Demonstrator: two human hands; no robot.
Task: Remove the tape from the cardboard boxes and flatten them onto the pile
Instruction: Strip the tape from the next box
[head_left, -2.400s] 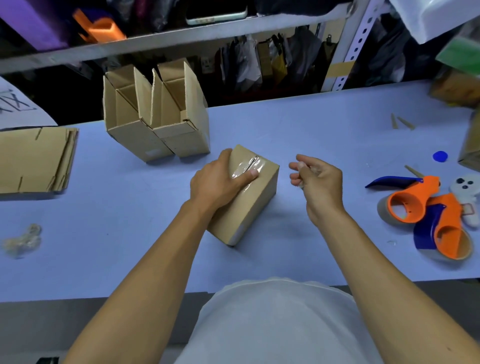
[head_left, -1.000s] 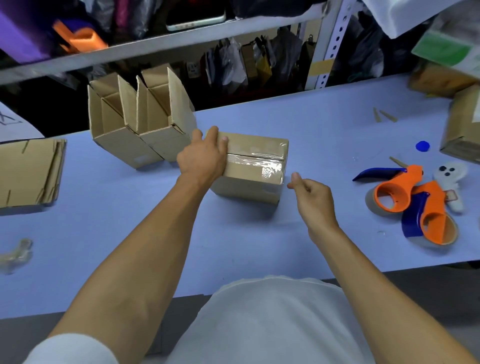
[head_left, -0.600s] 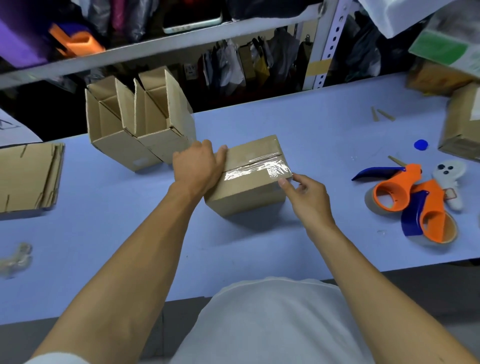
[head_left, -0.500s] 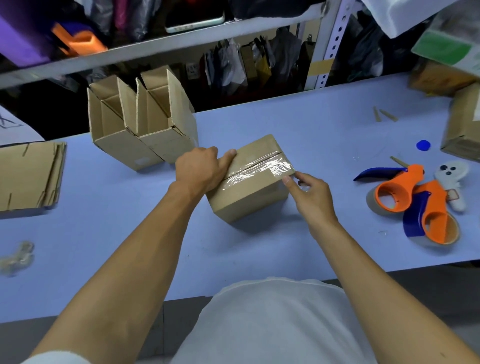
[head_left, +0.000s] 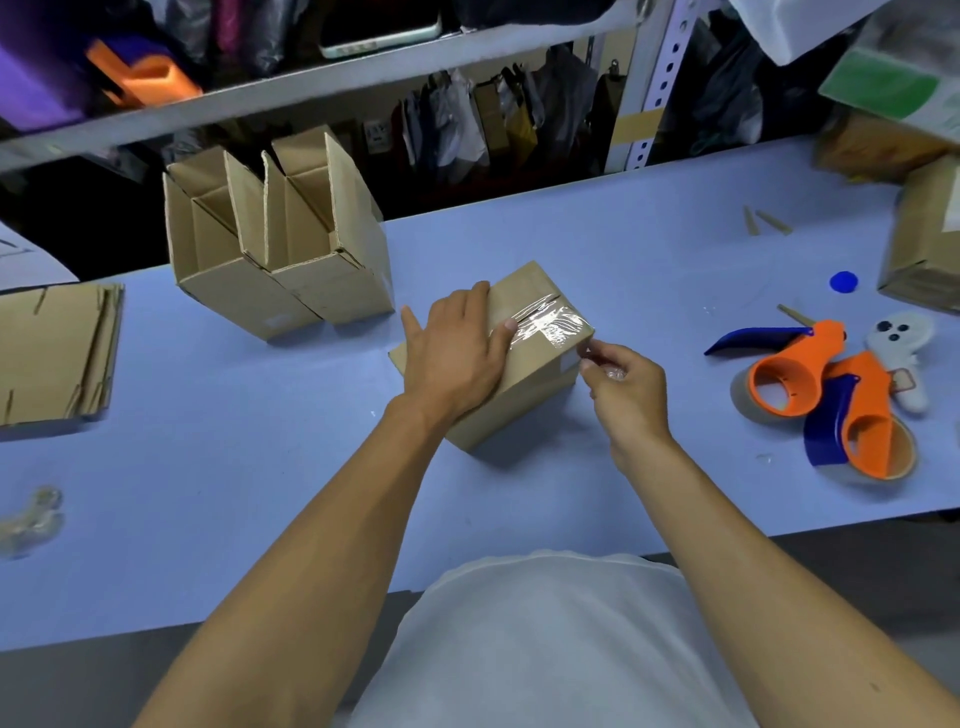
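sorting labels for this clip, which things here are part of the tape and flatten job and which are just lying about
Part of the job:
sealed box, pressed down by the left hand
clear tape along its top, with the right hand pinching at its end
two opened boxes
flattened pile

Lying about:
tape dispensers
blue cap
white controller
crumpled tape wad

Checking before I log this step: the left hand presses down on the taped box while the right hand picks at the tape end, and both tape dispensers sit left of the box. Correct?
Not quite. The head view shows the tape dispensers right of the taped box, not left. The left hand does press on it, and the right hand picks at the tape end.
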